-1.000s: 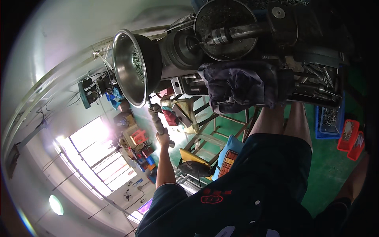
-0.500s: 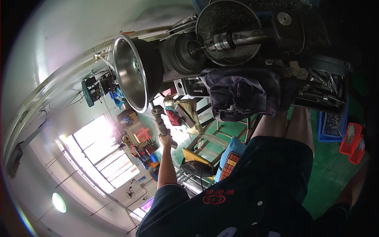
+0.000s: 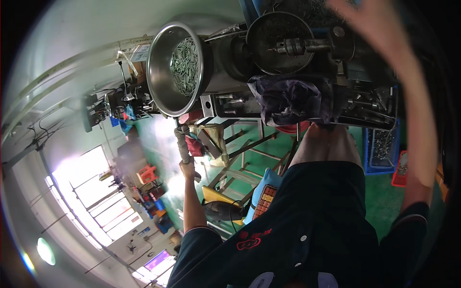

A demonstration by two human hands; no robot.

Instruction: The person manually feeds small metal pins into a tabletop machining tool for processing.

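Note:
My left hand [image 3: 188, 169] is wrapped round a lever handle [image 3: 182, 144] bound in grey cloth, below a steel bowl [image 3: 154, 62]. Many short metal pins [image 3: 185, 67] lie in that bowl. At the upper right my right hand [image 3: 372, 21] is raised over the end of the machine. One digit of it points left; the others are smeared or cut off by the top edge. Between the hands, a drill chuck [image 3: 293, 47] with a bit in it sits above a round dark pan [image 3: 269, 65]. A dark crumpled cloth [image 3: 293, 101] hangs at the machine's front.
A metal tray [image 3: 235, 110] with tools runs along the machine's near side. Lower right stand a blue bin [image 3: 382, 149] of small metal parts and a red bin [image 3: 400, 170]. A wooden frame [image 3: 249, 168] and a blue cushion [image 3: 261, 192] are near my legs.
My right arm has come up from the lower right, bringing its hand to the top edge. My left hand still grips the lever. The view has shifted, showing more pins in the bowl.

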